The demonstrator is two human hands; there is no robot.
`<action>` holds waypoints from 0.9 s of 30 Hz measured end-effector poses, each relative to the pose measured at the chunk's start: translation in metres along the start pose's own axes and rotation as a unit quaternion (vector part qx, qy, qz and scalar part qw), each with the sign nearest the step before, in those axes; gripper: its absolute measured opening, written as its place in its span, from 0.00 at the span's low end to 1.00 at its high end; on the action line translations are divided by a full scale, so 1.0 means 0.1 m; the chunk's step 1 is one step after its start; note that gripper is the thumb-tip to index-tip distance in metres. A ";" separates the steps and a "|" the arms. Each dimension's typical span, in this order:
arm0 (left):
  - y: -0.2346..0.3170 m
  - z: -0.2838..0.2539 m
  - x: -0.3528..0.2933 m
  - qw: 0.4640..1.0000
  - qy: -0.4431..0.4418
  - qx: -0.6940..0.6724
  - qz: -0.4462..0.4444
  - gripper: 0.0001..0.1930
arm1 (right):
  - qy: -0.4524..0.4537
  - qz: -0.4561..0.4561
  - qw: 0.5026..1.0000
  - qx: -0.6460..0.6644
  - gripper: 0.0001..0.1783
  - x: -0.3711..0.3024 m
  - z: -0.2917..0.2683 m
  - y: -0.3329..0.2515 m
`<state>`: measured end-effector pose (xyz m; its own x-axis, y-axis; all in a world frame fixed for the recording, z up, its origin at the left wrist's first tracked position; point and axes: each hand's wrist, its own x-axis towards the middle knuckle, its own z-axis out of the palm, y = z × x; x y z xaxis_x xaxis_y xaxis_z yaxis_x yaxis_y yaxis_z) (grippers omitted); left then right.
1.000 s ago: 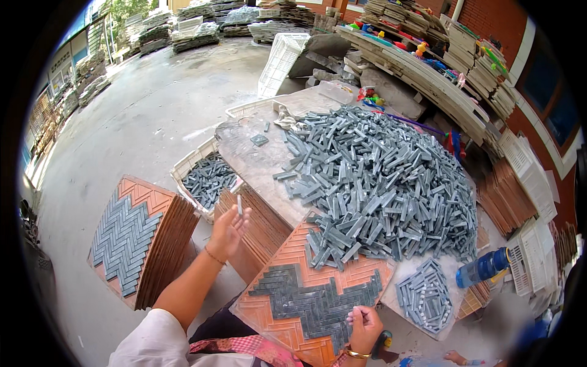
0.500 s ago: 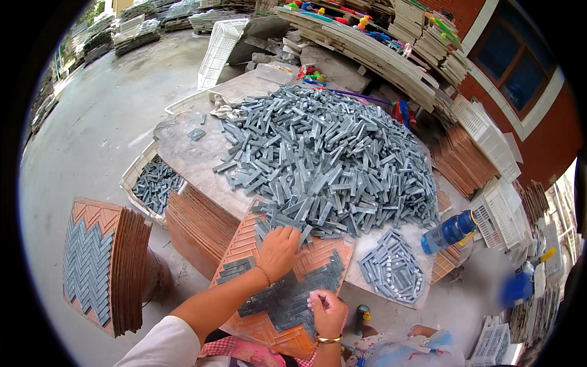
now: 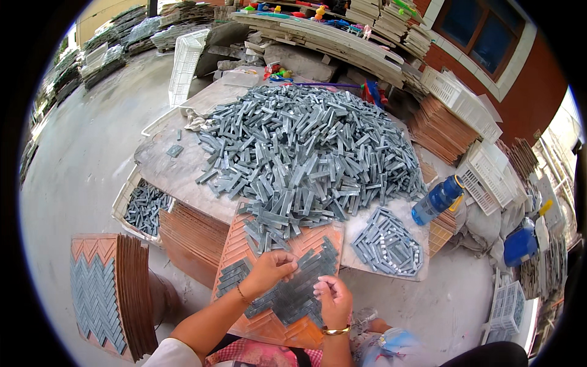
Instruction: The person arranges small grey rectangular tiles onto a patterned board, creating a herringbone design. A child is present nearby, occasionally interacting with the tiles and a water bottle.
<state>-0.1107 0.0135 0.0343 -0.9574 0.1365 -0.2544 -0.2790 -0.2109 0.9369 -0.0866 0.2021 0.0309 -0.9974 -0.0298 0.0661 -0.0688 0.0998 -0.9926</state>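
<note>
My left hand hovers over an orange herringbone-grooved board, thumb and fingers pinched together; whatever they may hold is too small to make out. To its right, my right hand has curled fingers above the board's lower right part, with pale spots at the fingertips; I cannot tell whether it grips anything. Dark grey stone strips lie in zigzag rows across the board's middle. Orange grooves show bare above and below them. A big heap of loose grey strips spills onto the board's far edge.
Grey strips lie in a ringed cluster to the right, near a blue bottle. At left stand a stack of boards, its top one filled with strips, and a white crate of strips. White crates stand at right.
My left hand has drawn back from the heap's near edge to over the board, closer to my right hand. The view has shifted slightly; my right hand stays above the board.
</note>
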 end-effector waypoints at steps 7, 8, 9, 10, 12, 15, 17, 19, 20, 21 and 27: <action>-0.07 0.19 -0.42 0.994 -0.111 -0.017 -0.004 0.17 | 0.010 -0.037 0.997 0.061 0.16 -0.10 0.09 -0.21; -0.08 0.19 -0.44 0.994 -0.109 -0.028 0.000 0.17 | 0.004 -0.026 0.997 0.077 0.16 -0.10 0.08 -0.20; -0.10 0.16 -0.45 0.994 -0.106 -0.035 0.000 0.18 | 0.000 -0.012 0.995 0.097 0.16 -0.10 0.09 -0.14; -0.12 0.15 -0.46 0.994 -0.102 -0.042 0.000 0.18 | -0.005 0.002 0.993 0.118 0.16 -0.10 0.09 -0.10; -0.10 0.19 -0.49 0.994 -0.029 0.046 0.096 0.17 | -0.006 0.020 0.987 0.158 0.15 -0.08 0.08 -0.06; -0.06 0.24 -0.55 0.941 0.030 0.265 0.210 0.14 | -0.015 0.050 0.983 0.175 0.14 -0.07 0.06 -0.01; -0.03 0.36 -0.48 0.889 0.069 0.344 0.295 0.09 | -0.023 0.066 0.986 0.150 0.15 -0.03 -0.03 0.01; -0.14 0.37 -0.37 0.878 0.110 0.367 0.286 0.10 | 0.010 0.042 0.988 0.149 0.16 0.02 -0.07 0.04; -0.21 0.35 -0.26 0.874 0.129 0.375 0.280 0.10 | 0.028 0.031 0.988 0.146 0.16 0.05 -0.11 0.08; -0.28 0.31 -0.10 0.862 0.151 0.392 0.284 0.11 | 0.062 0.016 0.995 0.074 0.15 0.10 -0.20 0.08; -0.47 0.26 0.35 0.829 0.192 0.473 0.227 0.11 | 0.074 0.024 0.989 0.128 0.13 0.17 -0.41 0.26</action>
<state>-0.1294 0.0537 -0.0128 -0.9519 -0.1055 0.2877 0.1254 0.7225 0.6799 -0.1061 0.2451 0.0102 -0.9930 0.1174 0.0131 -0.0316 -0.1579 -0.9869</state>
